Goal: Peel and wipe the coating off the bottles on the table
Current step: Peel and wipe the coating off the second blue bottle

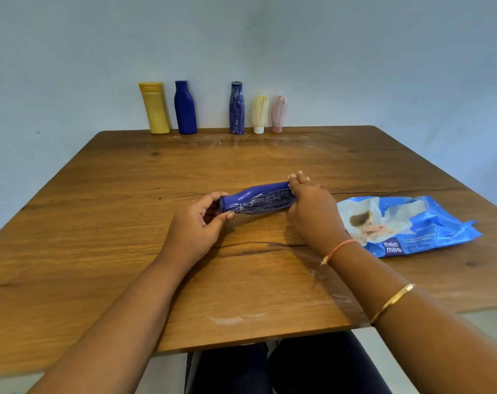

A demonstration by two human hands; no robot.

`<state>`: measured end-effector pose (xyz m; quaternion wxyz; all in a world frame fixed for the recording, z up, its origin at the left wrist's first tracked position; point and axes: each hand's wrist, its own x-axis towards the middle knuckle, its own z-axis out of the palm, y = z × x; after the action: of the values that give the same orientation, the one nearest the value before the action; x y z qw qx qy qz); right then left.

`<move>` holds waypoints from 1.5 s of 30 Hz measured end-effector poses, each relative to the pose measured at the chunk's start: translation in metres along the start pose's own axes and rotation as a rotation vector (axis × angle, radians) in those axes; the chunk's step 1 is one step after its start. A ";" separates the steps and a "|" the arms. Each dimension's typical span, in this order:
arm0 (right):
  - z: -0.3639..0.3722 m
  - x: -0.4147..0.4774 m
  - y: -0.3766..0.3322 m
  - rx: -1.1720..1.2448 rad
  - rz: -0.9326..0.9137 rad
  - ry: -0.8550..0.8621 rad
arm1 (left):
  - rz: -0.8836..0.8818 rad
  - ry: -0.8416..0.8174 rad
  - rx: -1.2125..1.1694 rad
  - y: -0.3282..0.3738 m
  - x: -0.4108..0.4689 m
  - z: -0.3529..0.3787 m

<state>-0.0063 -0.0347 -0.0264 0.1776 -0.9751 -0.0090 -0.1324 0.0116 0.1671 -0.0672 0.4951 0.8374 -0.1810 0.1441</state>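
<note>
Blue plastic bottle (255,200) lies on its side at the centre of a wooden table (113,237), neck towards 9 o'clock, base towards 3 o'clock; a whitish, streaky coating covers its near side, while the upper side shows clean blue. Left hand (197,223) pinches the neck end between thumb and curled fingers; right hand (312,206) wraps its fingers round the base end. An orange thread (338,250) circles the right wrist; a gold bangle (392,302) sits further up that arm.

At 3 o'clock, just beside the right hand, lies a crumpled blue wipes pack (406,226); it reads "mee mee" and "Wet Wipes"; smaller print is too blurred to read.

At 12 o'clock, five containers stand along the far edge: a yellow bottle (155,108), a plain dark blue bottle (185,108), a streaked blue bottle (237,109), a cream tube (260,113) and a pink tube (279,113), both tubes standing on their caps and streaked; all are opaque, so their contents cannot be told.
</note>
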 end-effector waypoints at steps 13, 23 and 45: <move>0.014 -0.017 -0.053 -0.088 -0.450 -0.137 | 0.040 0.000 0.100 -0.004 0.001 -0.001; 0.001 0.000 -0.016 0.000 0.020 -0.043 | -0.021 -0.004 0.055 0.004 0.000 0.001; 0.014 -0.003 -0.016 -0.033 -0.054 -0.066 | -0.125 -0.058 0.044 -0.004 0.003 0.001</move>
<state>-0.0066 -0.0144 -0.0346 0.1576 -0.9811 -0.0391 -0.1051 0.0165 0.1676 -0.0693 0.4790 0.8617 -0.1393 0.0925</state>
